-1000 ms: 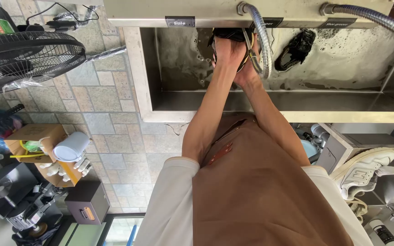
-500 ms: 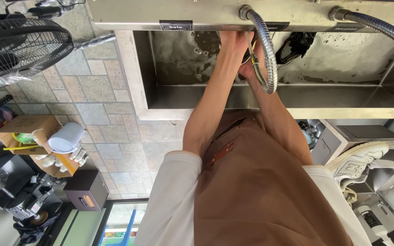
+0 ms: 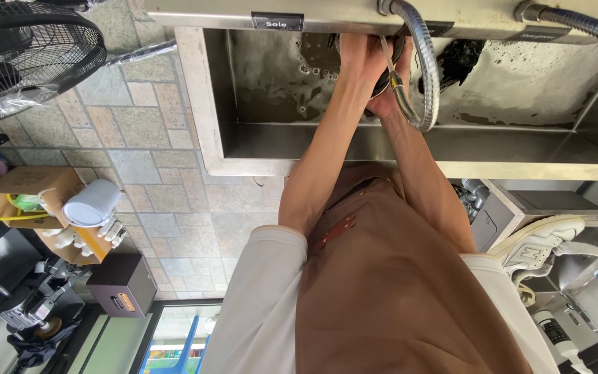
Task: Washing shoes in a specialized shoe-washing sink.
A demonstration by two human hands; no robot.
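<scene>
Two hands (image 3: 375,66) hold dark object (image 3: 385,76) in sink (image 3: 209,104)

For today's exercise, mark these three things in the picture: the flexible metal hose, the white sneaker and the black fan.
Flexible metal hose (image 3: 429,83), head view, on its ribbed bend.
White sneaker (image 3: 538,244), head view, on its side panel.
Black fan (image 3: 25,59), head view, on its wire guard.

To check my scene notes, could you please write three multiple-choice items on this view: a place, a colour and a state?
1. Where are the left hand and right hand? A in the steel sink; B on the fan; C on the cardboard box.
2. The apron is: A blue; B brown; C green.
3. The sink floor is: A dry; B wet with bubbles; C full of plates.
Answers: 1 A, both arms reach over its rim; 2 B, plain brown cloth; 3 B, foam dots the wet steel.
</scene>
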